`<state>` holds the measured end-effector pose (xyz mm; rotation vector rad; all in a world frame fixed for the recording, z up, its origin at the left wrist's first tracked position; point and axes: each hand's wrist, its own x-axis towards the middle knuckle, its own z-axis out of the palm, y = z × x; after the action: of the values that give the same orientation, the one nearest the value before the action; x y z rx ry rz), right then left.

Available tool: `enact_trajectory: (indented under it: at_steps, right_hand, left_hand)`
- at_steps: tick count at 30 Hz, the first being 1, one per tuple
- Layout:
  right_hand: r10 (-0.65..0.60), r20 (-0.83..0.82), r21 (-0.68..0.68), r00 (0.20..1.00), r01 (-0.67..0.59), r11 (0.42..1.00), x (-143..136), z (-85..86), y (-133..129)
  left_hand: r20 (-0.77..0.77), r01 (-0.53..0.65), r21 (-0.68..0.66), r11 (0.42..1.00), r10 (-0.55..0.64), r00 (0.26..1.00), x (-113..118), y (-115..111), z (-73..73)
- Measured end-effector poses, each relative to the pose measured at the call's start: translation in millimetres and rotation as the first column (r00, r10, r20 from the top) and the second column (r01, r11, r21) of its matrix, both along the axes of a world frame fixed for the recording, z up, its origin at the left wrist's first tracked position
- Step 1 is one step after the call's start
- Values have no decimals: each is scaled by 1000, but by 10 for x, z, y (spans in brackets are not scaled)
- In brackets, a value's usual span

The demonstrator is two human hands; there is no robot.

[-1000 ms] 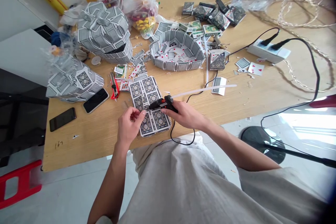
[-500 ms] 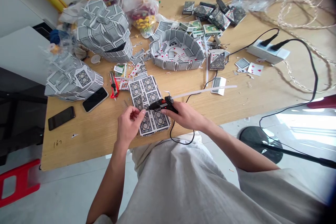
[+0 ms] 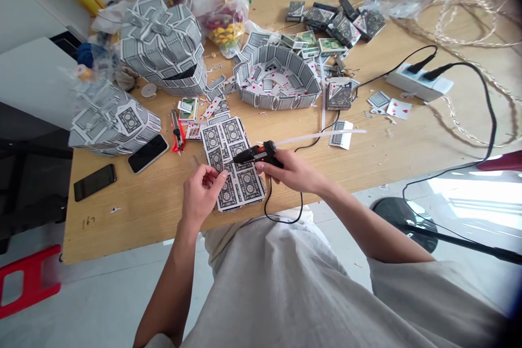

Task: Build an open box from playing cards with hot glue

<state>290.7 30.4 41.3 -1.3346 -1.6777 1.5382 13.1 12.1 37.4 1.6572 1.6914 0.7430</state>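
Note:
My right hand (image 3: 296, 169) is wrapped round a black hot glue gun (image 3: 256, 153), with a long clear glue stick (image 3: 322, 135) coming out of its back. The nozzle points left over a flat panel of joined playing cards (image 3: 249, 184), patterned backs up, at the table's front edge. At the panel's left side, my left hand (image 3: 199, 190) has thumb and forefinger closed in a pinch over the cards. Whatever sits between those fingertips is too small to name.
Left of the panel lie a red utility knife (image 3: 178, 131) and two phones (image 3: 148, 153). Behind it stand a card-built tray (image 3: 277, 100) and lidded card boxes (image 3: 163, 46). The gun's cord runs near a power strip (image 3: 420, 81) at right.
The glue gun, in my right hand, has lifted slightly and shifted a little to the right, its nozzle moving away from the left fingertips. My left hand has stayed almost still.

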Motion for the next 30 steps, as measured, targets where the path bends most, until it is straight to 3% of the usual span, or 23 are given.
enact_trajectory:
  at_steps: [3, 6, 10, 13, 17, 23, 30]
  right_hand:
    - [-141, -100, -90, 985, 132, 987, 151, -22, 25]
    - [-336, -110, -139, 936, 320, 937, 273, -80, 107]
    - [-482, -61, -178, 874, 466, 867, 326, -181, 278]
    - [-493, 6, -184, 870, 485, 855, 304, -241, 384]
    - [-451, 85, -169, 888, 459, 872, 285, -306, 443]
    - [-381, 243, -14, 892, 396, 918, 337, -411, 461]
    - [-421, 386, 186, 821, 378, 907, 316, -407, 419]
  left_hand:
    - [-25, 13, 51, 999, -11, 1000, -4, -9, -44]
    - [-83, 64, 177, 982, -50, 995, -2, -6, -81]
    - [-176, 142, 407, 902, -75, 981, -5, 43, -117]
    - [-289, 250, 477, 843, -118, 950, -24, 102, -170]
    - [-355, 378, 414, 828, -235, 905, -69, 151, -254]
    - [-348, 396, 323, 859, -282, 894, -111, 164, -240]
    - [-307, 385, 304, 871, -293, 906, -124, 165, -240]
